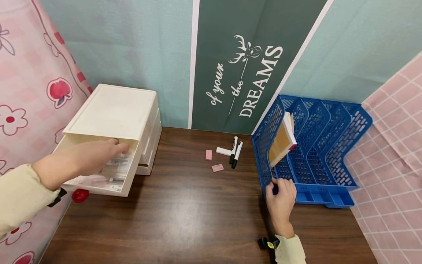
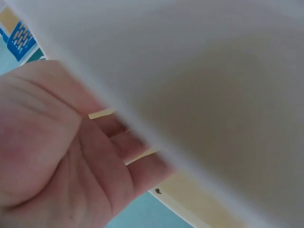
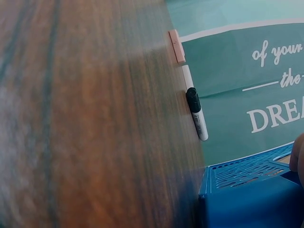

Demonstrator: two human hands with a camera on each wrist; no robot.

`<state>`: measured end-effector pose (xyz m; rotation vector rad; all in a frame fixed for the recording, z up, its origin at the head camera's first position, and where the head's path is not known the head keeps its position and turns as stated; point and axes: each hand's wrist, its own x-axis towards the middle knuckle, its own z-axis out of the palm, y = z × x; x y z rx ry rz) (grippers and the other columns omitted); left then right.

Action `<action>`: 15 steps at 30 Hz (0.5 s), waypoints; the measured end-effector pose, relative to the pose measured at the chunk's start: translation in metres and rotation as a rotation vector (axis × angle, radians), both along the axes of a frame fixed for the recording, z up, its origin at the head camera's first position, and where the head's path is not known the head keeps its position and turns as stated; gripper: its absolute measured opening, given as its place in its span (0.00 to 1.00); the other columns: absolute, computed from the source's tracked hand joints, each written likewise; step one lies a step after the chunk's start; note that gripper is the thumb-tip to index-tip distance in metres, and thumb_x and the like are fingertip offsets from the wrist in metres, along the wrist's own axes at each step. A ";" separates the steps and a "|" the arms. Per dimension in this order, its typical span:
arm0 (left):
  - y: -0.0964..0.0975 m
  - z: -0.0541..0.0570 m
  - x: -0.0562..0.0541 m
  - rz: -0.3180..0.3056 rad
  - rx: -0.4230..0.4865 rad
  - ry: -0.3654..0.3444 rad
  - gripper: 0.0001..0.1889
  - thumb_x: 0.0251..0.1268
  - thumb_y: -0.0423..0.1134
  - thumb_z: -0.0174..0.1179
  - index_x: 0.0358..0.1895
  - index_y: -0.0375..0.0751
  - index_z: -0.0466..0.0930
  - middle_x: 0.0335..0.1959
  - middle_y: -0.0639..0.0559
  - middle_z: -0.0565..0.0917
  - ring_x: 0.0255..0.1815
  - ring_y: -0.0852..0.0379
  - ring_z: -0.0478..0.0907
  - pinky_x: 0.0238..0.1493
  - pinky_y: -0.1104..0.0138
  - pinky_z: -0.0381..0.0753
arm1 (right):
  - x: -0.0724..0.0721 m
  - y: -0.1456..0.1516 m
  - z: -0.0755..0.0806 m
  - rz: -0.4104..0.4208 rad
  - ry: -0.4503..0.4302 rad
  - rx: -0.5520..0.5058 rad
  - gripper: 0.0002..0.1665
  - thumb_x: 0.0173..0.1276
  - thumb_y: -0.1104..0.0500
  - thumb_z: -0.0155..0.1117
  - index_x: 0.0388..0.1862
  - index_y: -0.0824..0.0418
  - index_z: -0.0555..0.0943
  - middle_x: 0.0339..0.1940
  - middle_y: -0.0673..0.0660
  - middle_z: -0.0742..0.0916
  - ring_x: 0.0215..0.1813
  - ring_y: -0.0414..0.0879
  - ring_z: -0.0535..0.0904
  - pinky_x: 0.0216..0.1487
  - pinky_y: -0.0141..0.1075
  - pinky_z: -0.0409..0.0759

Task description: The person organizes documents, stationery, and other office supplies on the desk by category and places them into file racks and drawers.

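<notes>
My left hand (image 1: 84, 156) reaches over the front of the pulled-out top drawer (image 1: 132, 172) of a white drawer unit (image 1: 112, 108). Its fingers point down into the drawer, above clear and pale pink items (image 1: 113, 170). In the left wrist view the palm (image 2: 71, 156) faces the camera, and the drawer's white front hides the fingertips. With curled fingers my right hand (image 1: 282, 200) grips the front left corner of a blue file rack (image 1: 324, 189). A yellow-covered book (image 1: 280, 145) leans upright in the rack's leftmost slot.
Between drawer unit and rack lie two pink erasers (image 1: 208, 154), a white block (image 1: 223, 151) and two black-and-white markers (image 1: 236, 154) on the brown table (image 1: 184, 220). A red round thing (image 1: 80, 195) is below the open drawer. Cloth walls enclose the back and sides.
</notes>
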<state>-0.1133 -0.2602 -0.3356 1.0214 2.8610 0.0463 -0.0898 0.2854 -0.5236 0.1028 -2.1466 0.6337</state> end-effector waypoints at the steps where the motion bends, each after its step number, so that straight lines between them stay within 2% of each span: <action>1: 0.000 0.000 0.000 -0.002 -0.002 -0.001 0.30 0.37 0.12 0.67 0.42 0.43 0.69 0.30 0.50 0.70 0.26 0.54 0.70 0.32 0.57 0.78 | 0.000 0.000 0.000 0.001 0.000 0.000 0.03 0.59 0.71 0.60 0.31 0.68 0.81 0.30 0.64 0.85 0.41 0.63 0.79 0.69 0.57 0.65; 6: -0.001 -0.001 -0.003 -0.021 -0.008 0.000 0.29 0.38 0.12 0.67 0.43 0.42 0.69 0.30 0.50 0.71 0.28 0.53 0.72 0.35 0.56 0.80 | 0.001 0.000 0.000 -0.003 0.001 0.002 0.03 0.60 0.70 0.60 0.31 0.68 0.81 0.30 0.65 0.85 0.41 0.63 0.79 0.69 0.57 0.65; 14: -0.006 -0.004 -0.006 -0.051 -0.032 0.008 0.29 0.36 0.16 0.72 0.41 0.45 0.70 0.27 0.54 0.69 0.27 0.57 0.67 0.33 0.61 0.74 | 0.001 0.000 -0.001 -0.001 -0.017 -0.002 0.03 0.61 0.70 0.60 0.32 0.68 0.81 0.31 0.65 0.85 0.41 0.63 0.79 0.70 0.56 0.65; 15: -0.007 -0.006 -0.007 -0.068 -0.023 0.035 0.30 0.34 0.17 0.73 0.40 0.46 0.69 0.26 0.55 0.69 0.27 0.58 0.66 0.32 0.61 0.73 | 0.001 0.000 -0.001 -0.001 -0.023 -0.002 0.03 0.61 0.70 0.60 0.32 0.68 0.81 0.31 0.65 0.85 0.41 0.63 0.79 0.70 0.56 0.65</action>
